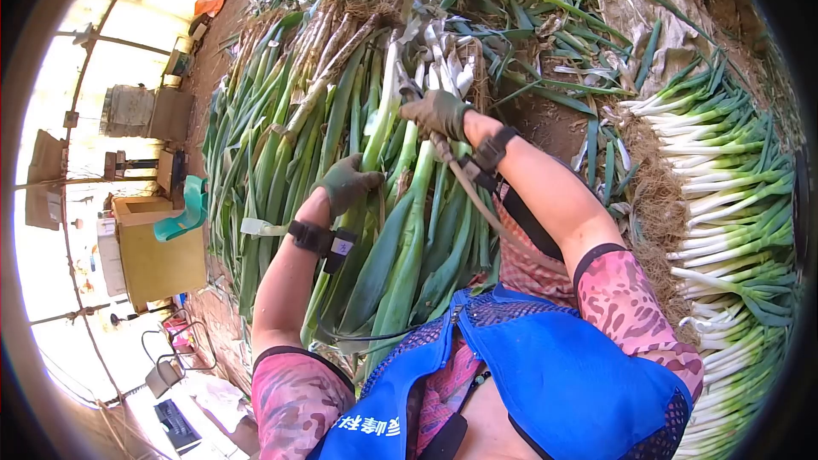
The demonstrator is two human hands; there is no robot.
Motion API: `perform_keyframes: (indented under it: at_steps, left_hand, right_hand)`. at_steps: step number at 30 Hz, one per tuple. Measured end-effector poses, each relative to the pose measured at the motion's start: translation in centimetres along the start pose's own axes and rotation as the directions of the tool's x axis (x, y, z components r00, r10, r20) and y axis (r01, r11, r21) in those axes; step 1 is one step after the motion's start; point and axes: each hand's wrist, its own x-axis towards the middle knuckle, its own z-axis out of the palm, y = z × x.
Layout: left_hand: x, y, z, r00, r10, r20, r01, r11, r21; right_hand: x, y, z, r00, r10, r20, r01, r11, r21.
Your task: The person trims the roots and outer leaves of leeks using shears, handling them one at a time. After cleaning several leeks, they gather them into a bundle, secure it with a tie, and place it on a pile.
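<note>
My left hand (345,184), in a dark grey-green glove, is closed around the green part of a long green onion (388,106). The white shaft of this onion points away from me. My right hand (437,114), gloved too, grips a blow gun (407,83) with its nozzle beside the white shaft. From the gun a hose (486,209) runs back past my right forearm. Beneath both hands lies a thick heap of unpeeled green onions (264,132), roots on the far side. Peeled white stalks (447,68) rest just beyond my right hand.
On the right, a long row of cleaned green onions (707,196) lies with roots toward me. Stripped leaves (528,0) cover the ground ahead near a pale sack (648,13). Leftward are a teal plastic seat (183,211), a yellowish box (158,251) and a metal-framed chair (175,358).
</note>
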Motion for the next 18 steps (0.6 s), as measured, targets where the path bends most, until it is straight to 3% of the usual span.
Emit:
perform_keyframes:
  at_steps: [2, 3, 4, 6, 8, 13, 14, 16, 18]
  left_hand:
    - [-0.6, -0.2, 0.0, 1.0, -0.005, -0.007, 0.005, 1.0, 0.006]
    - [-0.9, -0.1, 0.1, 1.0, -0.01, -0.013, 0.01, 1.0, 0.018]
    - [-1.0, 0.1, 0.1, 1.0, -0.012, -0.019, 0.013, 1.0, 0.028]
    - [-0.6, -0.5, 0.1, 1.0, 0.009, -0.02, -0.009, 0.999, 0.036]
    - [0.2, -1.6, 0.4, 0.998, 0.04, -0.04, -0.036, 0.995, 0.096]
    - [0.2, -2.1, 0.4, 0.995, 0.079, -0.053, -0.064, 0.967, 0.246]
    - [-0.3, -1.7, 0.4, 0.995, 0.075, -0.064, -0.052, 0.951, 0.305]
    - [-1.1, -1.0, 0.4, 0.994, 0.063, -0.088, -0.023, 0.919, 0.394]
    - [-1.7, -0.8, 0.6, 0.993, 0.043, -0.109, 0.012, 0.891, 0.455]
  right_hand:
    - [2.6, 0.4, -0.6, 0.981, -0.195, -0.023, 0.184, 0.954, -0.237]
    - [3.0, 0.3, -1.5, 0.903, -0.424, 0.065, 0.384, 0.734, -0.561]
    - [3.1, 0.1, -1.6, 0.901, -0.427, 0.073, 0.409, 0.783, -0.469]
    - [3.0, -0.3, -2.2, 0.866, -0.491, 0.093, 0.466, 0.727, -0.504]
    - [3.1, -0.4, -3.3, 0.789, -0.598, 0.142, 0.495, 0.481, -0.724]
    - [2.9, 0.2, -3.4, 0.765, -0.638, 0.089, 0.578, 0.618, -0.533]
    - [2.9, 0.2, -3.2, 0.811, -0.583, 0.036, 0.544, 0.73, -0.414]
    - [3.0, 0.1, -3.3, 0.811, -0.583, 0.045, 0.547, 0.73, -0.41]
    - [3.3, 0.0, -3.6, 0.721, -0.67, 0.176, 0.608, 0.491, -0.624]
